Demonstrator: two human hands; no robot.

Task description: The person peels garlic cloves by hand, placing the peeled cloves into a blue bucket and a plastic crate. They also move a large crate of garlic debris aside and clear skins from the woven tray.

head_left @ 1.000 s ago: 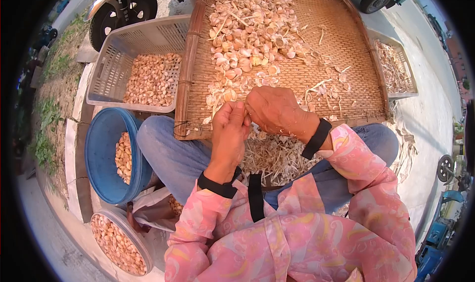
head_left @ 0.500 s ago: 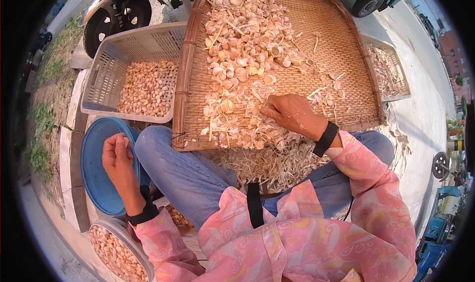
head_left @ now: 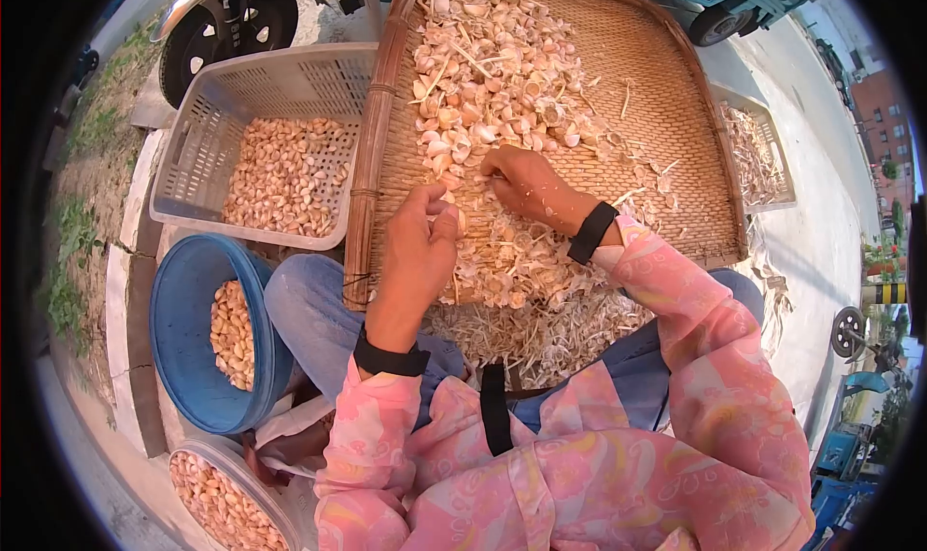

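Note:
A woven bamboo tray (head_left: 666,97) lies before me, with a heap of garlic cloves (head_left: 502,87) on its upper left and loose skins (head_left: 521,261) along its near edge. Over the tray's lower left, my left hand (head_left: 421,252) has its fingers curled, thumb and fingertips close together around what looks like a garlic clove. To its right, my right hand (head_left: 541,192) is closed in a pinch at the lower end of the heap. Its fingertips hide whatever is between them. The two hands are a short gap apart.
A pale perforated crate (head_left: 174,179) with cloves stands left of the tray. Below it are a blue bucket (head_left: 179,339) and a white bucket (head_left: 280,483), both with cloves. Another crate (head_left: 787,165) with skins is at right. A wheel (head_left: 261,39) stands upper left.
My left hand has moved from above the blue bucket to the tray, and its fingers have curled. My right hand has shifted slightly up and left. Cloves in the blue bucket now show.

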